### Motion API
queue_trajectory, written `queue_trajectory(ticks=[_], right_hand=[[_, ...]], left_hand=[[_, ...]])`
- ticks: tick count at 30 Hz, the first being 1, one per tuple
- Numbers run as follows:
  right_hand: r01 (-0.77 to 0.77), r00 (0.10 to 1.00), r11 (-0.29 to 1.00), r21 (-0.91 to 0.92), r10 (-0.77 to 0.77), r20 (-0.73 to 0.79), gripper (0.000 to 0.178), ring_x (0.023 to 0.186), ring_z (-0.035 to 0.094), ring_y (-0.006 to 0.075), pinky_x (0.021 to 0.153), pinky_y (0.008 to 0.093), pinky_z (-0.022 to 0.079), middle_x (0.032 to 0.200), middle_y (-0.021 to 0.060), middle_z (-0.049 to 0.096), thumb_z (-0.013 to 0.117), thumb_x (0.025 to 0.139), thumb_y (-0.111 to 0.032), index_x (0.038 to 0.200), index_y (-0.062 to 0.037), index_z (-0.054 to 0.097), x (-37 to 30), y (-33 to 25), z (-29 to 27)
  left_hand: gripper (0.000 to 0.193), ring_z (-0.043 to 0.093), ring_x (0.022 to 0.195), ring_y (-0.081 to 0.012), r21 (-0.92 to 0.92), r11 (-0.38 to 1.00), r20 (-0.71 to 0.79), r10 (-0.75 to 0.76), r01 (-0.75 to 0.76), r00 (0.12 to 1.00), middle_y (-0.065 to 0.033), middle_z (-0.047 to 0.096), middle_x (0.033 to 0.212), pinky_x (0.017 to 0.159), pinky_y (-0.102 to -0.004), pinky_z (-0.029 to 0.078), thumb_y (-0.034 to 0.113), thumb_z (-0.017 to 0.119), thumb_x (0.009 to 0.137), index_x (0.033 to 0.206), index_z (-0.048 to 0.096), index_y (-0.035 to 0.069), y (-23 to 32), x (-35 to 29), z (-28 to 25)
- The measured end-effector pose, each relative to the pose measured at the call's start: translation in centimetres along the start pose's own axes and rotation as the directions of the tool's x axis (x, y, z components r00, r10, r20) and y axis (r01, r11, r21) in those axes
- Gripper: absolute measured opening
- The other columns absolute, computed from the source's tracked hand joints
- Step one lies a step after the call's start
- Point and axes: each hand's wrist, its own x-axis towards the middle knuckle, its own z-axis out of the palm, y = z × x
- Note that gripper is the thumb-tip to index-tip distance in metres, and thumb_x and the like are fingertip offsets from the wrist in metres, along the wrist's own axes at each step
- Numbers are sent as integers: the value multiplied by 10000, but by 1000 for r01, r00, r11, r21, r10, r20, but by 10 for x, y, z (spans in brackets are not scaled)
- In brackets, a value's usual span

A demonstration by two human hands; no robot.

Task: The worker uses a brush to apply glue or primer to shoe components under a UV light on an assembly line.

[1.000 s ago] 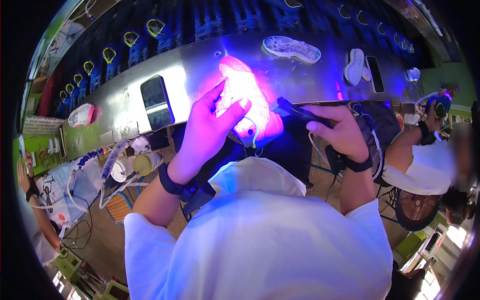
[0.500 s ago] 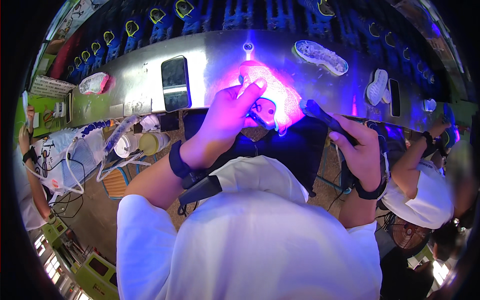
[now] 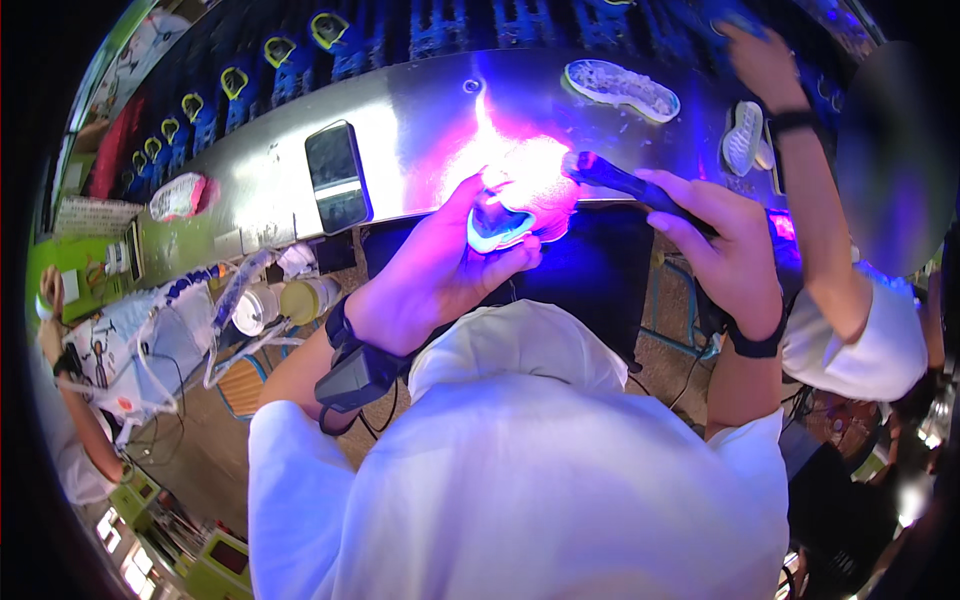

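My left hand (image 3: 425, 270) is closed around a shoe (image 3: 540, 185), raised just over the near edge of the metal bench. Bright pink-violet light washes over its upper and hides much of the surface. The shoe's opening is turned toward me, with fingers curled about the heel end. In my right hand (image 3: 725, 240) is a dark-handled brush (image 3: 625, 182), gripped between thumb and fingers. Its tip is close against the shoe's right side; glare keeps me from telling whether they touch.
A phone (image 3: 337, 178) lies on the metal bench (image 3: 255, 165). Shoe soles (image 3: 622, 88) rest farther back, more (image 3: 742, 138) at right, and a pink-white shoe part (image 3: 180, 197) at left. Beyond, shoes (image 3: 281, 52) stand in a row. A co-worker's arm (image 3: 815, 190) reaches across at right.
The shoe has been turned, its opening now toward me, and my left grip has shifted. The brush has moved up and left to the shoe. The co-worker's arm has swung out over the bench.
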Motion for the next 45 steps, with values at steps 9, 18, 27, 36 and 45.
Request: queue_trajectory(ticks=[9, 18, 27, 36, 45], right_hand=[[86, 995, 963, 254, -70, -73, 395, 883, 699, 234, 824, 314, 526, 1026, 136, 739, 750, 851, -48, 1241, -21, 692, 1, 30, 18], [150, 986, 946, 287, -123, -109, 393, 951, 709, 257, 864, 338, 537, 1049, 121, 742, 763, 871, -122, 1251, -51, 698, -12, 48, 26], [29, 996, 990, 141, -17, -84, 438, 946, 695, 331, 862, 355, 530, 1047, 167, 721, 751, 884, -136, 1306, -68, 655, -31, 52, 34], [-17, 970, 971, 238, 74, -231, 402, 965, 719, 212, 876, 323, 533, 1086, 163, 739, 744, 882, -66, 1264, 20, 657, -15, 29, 53], [-93, 958, 923, 374, 186, -220, 390, 970, 712, 238, 874, 324, 532, 1071, 178, 732, 735, 900, -65, 1277, -6, 654, 22, 47, 49]], left_hand=[[913, 682, 849, -217, -353, 815, 329, -351, 459, 877, -166, 629, 992, 728, -283, 651, 540, 523, 1015, 1407, 241, -234, -7, 14, -6], [1059, 678, 829, -233, -385, 672, 520, -409, 633, 750, -138, 585, 1018, 723, -295, 634, 598, 620, 938, 1476, 164, -191, -16, 19, -4], [726, 686, 923, -317, -44, 994, 407, 107, -98, 907, -214, 610, 1193, 679, -336, 629, 420, 541, 1023, 1531, 280, -29, -11, 12, 6], [641, 615, 1165, -160, 544, 530, 430, 490, -651, 758, -79, 644, 1271, 1029, -343, 489, 124, 756, 884, 1442, 483, -35, 38, 29, 27], [794, 586, 1206, -197, 643, 254, 492, 586, -723, 644, -137, 623, 1303, 1055, -365, 467, 166, 837, 823, 1477, 447, -59, 49, 40, 39]])
